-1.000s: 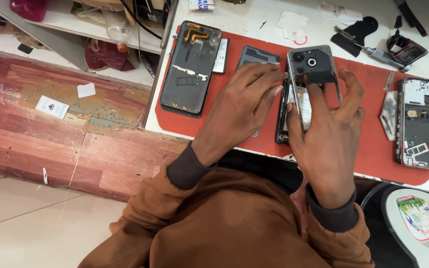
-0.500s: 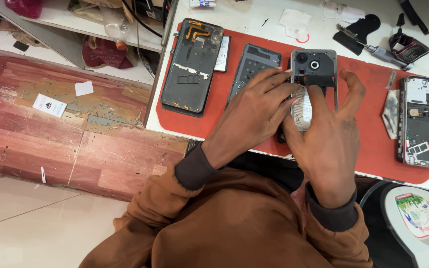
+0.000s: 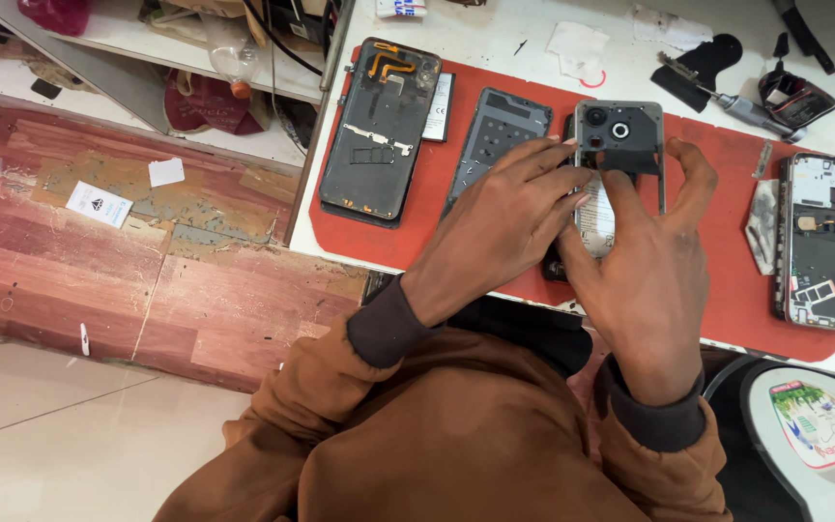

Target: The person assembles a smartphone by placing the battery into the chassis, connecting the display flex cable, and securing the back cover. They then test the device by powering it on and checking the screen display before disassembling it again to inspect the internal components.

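Centre frame, over red mat [image 3: 727,290] on white counter [image 3: 495,39] | both hands' grip pinching grey phone mid-frame with camera cutouts [image 3: 620,135]: left hand [image 3: 500,227] fingertips at its left edge, right hand [image 3: 654,280] around right side | frame lifted, seemingly not yet seated; opened phones lie alongside [image 3: 379,130].

Red rubber work mat [image 3: 717,290], spread over the white table [image 3: 495,34]. Opened dark phone body with an orange flex cable [image 3: 380,130], flat at the mat's left end; small black battery [image 3: 440,94] just beside it. Dark grey rear phone cover [image 3: 498,140], flat on the mat. Stripped silver phone chassis [image 3: 823,242], at the mat's right edge. Crumpled white paper scrap [image 3: 577,48], on the table. Reddish wooden floor panel [image 3: 89,261], with two white cards [image 3: 99,203].
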